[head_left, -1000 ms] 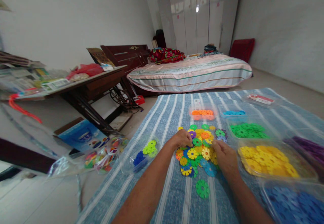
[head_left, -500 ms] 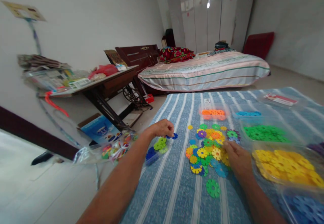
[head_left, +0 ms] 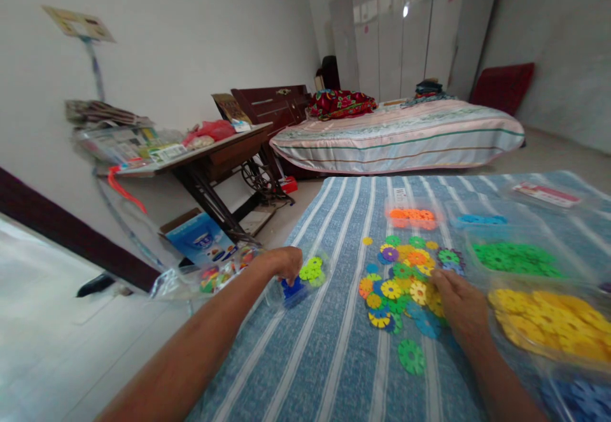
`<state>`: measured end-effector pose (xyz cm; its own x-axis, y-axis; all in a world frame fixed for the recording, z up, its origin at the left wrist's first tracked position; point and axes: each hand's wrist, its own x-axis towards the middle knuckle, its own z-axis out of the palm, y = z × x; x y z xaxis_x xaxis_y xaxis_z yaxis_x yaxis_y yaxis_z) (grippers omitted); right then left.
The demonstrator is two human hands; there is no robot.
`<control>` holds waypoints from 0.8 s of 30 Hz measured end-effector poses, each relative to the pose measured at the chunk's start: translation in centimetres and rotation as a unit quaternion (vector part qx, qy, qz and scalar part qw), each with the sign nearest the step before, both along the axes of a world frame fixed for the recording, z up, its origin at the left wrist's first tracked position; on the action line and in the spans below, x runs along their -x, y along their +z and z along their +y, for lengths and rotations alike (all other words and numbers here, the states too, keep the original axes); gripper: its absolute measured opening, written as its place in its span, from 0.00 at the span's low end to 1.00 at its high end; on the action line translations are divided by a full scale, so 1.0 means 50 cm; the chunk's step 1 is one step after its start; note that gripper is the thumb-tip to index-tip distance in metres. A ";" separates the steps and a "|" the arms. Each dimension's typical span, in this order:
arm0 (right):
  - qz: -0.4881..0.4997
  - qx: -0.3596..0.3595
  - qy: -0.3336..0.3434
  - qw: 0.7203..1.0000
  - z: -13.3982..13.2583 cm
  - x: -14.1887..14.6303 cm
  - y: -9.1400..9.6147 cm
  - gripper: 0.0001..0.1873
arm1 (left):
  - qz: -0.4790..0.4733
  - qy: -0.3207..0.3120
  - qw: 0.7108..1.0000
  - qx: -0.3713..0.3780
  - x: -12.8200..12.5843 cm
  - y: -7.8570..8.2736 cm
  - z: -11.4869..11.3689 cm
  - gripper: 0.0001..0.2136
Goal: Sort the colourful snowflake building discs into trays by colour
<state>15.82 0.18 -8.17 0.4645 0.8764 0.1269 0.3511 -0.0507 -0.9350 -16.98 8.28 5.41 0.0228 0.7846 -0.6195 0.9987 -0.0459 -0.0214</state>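
Note:
My left hand [head_left: 289, 264] is closed, fingers pointing down over the dark blue notched discs [head_left: 294, 288] in a small clear container [head_left: 298, 302] on the left. Lime-green discs [head_left: 312, 270] lie in its other part. What the left fingertips pinch is hidden. Beside the mixed pile of flower-shaped plastic discs [head_left: 391, 289], my right hand [head_left: 459, 304] has thumb and fingers pinched at the edge of a yellow disc [head_left: 433, 301]. A single green disc [head_left: 411, 356] lies in front of the pile.
Clear boxes hold orange discs [head_left: 411, 216], light blue discs [head_left: 482, 219], green discs [head_left: 515, 258], yellow discs [head_left: 548, 320] and blue discs [head_left: 580, 400]. They stand on a striped cloth [head_left: 329, 358]. A sewing-machine table [head_left: 224, 148] and a bed [head_left: 396, 135] are beyond.
My left hand has moved left and down from the cloth beyond the small container to its dark blue discs. The dark blue disc at its fingertips is no longer visible. My right hand stays by the pile.

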 end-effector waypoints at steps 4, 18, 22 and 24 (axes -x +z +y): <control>0.010 -0.011 -0.003 1.000 0.002 0.001 -0.005 0.23 | 0.051 -0.004 0.998 -0.030 -0.006 -0.002 -0.003 0.11; 0.016 -0.009 0.014 1.000 0.001 0.006 0.003 0.22 | -0.047 -0.157 0.964 -0.209 -0.161 0.026 0.001 0.09; 0.019 -0.006 0.012 1.000 0.004 0.007 0.000 0.21 | -0.130 -0.165 0.956 -0.207 -0.253 -0.022 0.032 0.09; 0.018 -0.017 0.011 1.000 0.007 0.007 -0.001 0.22 | -0.133 -0.152 0.958 -0.205 -0.295 -0.047 0.048 0.09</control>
<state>15.47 0.51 -8.25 0.4504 0.8817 0.1404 0.3176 -0.0112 -0.9482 -2.25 10.70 3.05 0.4019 0.8933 -0.2014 0.9137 -0.3767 0.1527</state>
